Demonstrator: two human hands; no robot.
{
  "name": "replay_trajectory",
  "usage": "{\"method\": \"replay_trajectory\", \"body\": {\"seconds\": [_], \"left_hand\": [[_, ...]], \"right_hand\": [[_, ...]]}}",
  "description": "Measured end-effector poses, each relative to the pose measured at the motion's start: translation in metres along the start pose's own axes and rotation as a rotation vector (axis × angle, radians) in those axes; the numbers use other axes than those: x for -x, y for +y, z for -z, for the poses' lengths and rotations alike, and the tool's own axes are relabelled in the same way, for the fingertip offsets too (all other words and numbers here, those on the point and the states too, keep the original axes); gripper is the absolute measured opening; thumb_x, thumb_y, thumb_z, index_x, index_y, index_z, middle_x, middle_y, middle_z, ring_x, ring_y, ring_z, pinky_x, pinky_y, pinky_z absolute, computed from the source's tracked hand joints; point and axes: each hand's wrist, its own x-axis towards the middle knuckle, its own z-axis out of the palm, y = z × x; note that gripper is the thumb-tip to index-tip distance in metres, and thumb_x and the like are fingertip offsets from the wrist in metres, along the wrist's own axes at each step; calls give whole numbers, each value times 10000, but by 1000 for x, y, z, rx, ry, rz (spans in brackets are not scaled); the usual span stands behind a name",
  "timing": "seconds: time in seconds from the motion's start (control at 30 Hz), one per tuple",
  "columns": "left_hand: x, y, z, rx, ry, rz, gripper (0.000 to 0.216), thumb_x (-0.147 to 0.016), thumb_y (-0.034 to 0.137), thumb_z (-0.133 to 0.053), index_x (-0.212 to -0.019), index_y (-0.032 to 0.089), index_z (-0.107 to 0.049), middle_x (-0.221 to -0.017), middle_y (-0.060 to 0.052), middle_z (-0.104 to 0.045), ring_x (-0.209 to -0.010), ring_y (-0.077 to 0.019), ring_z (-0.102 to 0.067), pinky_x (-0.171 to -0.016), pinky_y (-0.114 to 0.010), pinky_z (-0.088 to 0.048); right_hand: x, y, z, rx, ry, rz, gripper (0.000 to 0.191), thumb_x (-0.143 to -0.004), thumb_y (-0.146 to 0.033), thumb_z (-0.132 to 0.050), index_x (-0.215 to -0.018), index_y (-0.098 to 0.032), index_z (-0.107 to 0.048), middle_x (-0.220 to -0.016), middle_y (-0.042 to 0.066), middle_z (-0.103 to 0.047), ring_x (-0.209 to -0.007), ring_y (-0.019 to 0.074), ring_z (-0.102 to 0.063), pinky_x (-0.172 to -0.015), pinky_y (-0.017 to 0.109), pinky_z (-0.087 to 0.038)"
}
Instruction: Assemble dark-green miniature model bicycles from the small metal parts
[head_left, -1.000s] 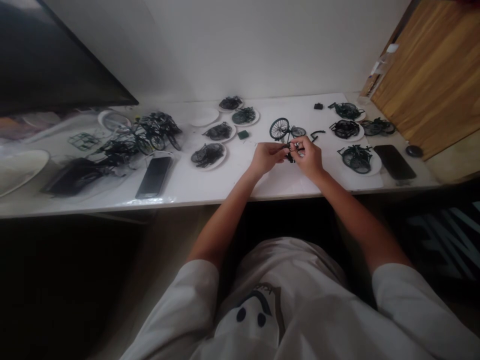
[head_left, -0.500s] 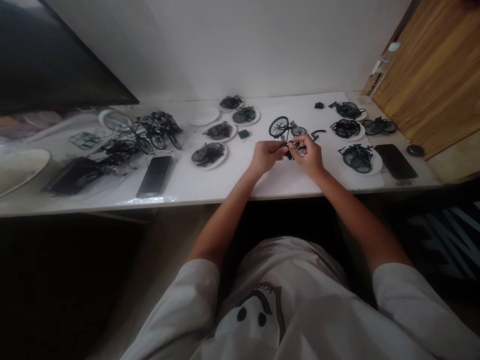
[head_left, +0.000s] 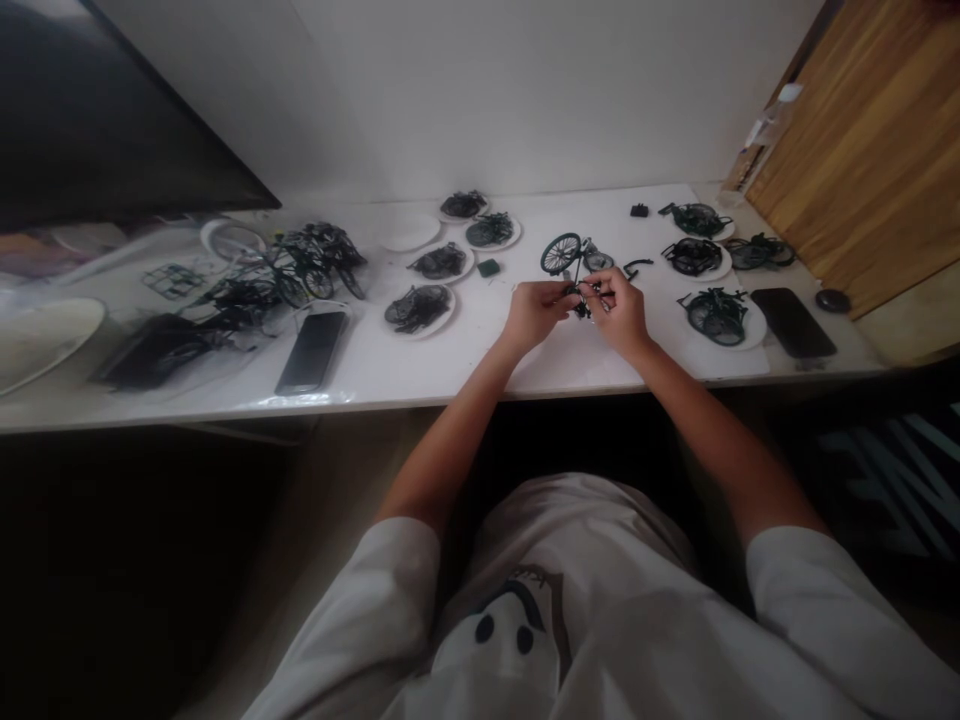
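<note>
A small dark model bicycle stands partly built on the white table, its spoked wheel toward the wall. My left hand pinches its frame from the left, fingers closed. My right hand grips the same model from the right, fingertips pressed on a small dark part at the frame. A loose curved black piece lies just beyond my right hand.
White plates with dark bicycle parts stand left and right of my hands. Two phones lie flat, one at left, one at right. A heap of finished models sits far left, a wooden panel at right.
Both hands stay on the model bicycle; the fingers have shifted slightly on the frame. The view has nudged a little.
</note>
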Motion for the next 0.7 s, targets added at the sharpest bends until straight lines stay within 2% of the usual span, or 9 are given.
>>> {"method": "replay_trajectory", "body": {"seconds": [0.2,0.33,0.47,0.6,0.7], "left_hand": [[0,-2,1,3,1,-27,639,-792,633,-989,-1192,141,-912,-939,-79,-881,-796,-171,-783,-748,-301,-688],[-2,-4,3,63,8,3,671,-758,637,-1019,-1196,141,-904,-981,-96,-891,-823,-177,-795,-770,-319,-702],[-6,-8,7,147,51,50,694,-745,601,-1044,-1213,114,-882,-1045,-117,-897,-863,-175,-811,-813,-333,-719],[-9,-10,10,218,111,98,687,-762,566,-1047,-1241,107,-868,-1107,-132,-896,-925,-177,-836,-843,-315,-715],[-10,-10,12,237,160,112,676,-762,557,-1052,-1245,121,-869,-1131,-131,-895,-924,-168,-835,-846,-302,-707]], "right_hand": [[1,5,-5,-78,54,69,527,-1066,-774,-638,-1117,-257,-722,-922,45,-754,-815,202,-688,-758,326,-609],[-3,-2,0,-141,30,29,593,-1051,-841,-621,-1129,-262,-722,-867,28,-705,-760,189,-642,-726,321,-579],[-17,2,15,-180,128,-35,641,-1037,-882,-594,-1105,-254,-708,-977,63,-751,-851,207,-677,-762,331,-576],[-38,29,39,-84,171,-108,555,-1048,-786,-645,-1034,-238,-728,-991,76,-765,-935,234,-707,-873,366,-602],[-46,49,58,28,60,-135,428,-1046,-645,-698,-990,-225,-761,-984,88,-802,-959,255,-730,-916,384,-612]]}}
